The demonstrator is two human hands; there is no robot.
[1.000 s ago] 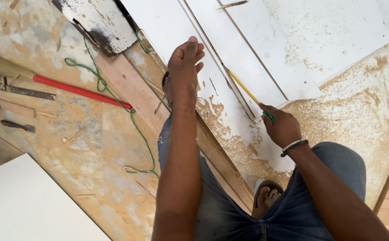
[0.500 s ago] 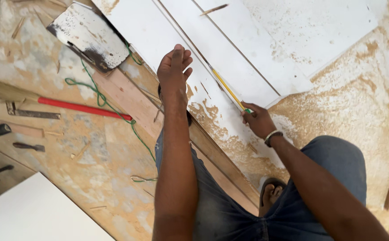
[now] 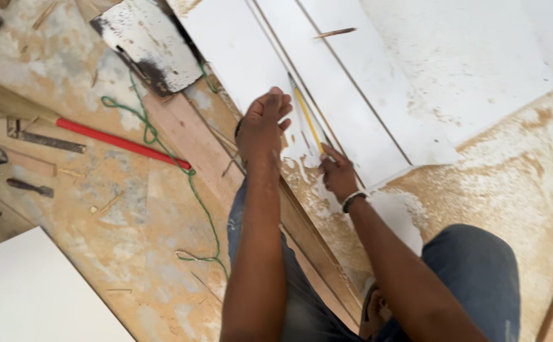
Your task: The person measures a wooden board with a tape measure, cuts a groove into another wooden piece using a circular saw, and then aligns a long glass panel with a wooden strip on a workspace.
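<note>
Head view looks down on a yellow pencil [image 3: 306,119] lying slantwise along a narrow white strip [image 3: 327,107] of board, its tip pointing away from the person. The right hand [image 3: 338,172] grips the near end of the pencil, fingers closed round it, a pale band at the wrist. The left hand [image 3: 263,123] lies flat on the white board [image 3: 238,57] just beside the pencil, palm down, fingers together and stretched forward, holding nothing. Thin dark gaps run between the white strips. Sawdust [image 3: 511,171] covers the floor to the right and the near edge of the boards. To the left of the left hand lies a bare wooden plank [image 3: 187,136], and over it trails a green cord [image 3: 162,149]. A red-handled tool [image 3: 121,142] rests further left, near a metal square [image 3: 45,138]; what its far end is cannot be told for sure. The person's knees in blue jeans [image 3: 473,278] fill the lower edge.
</note>
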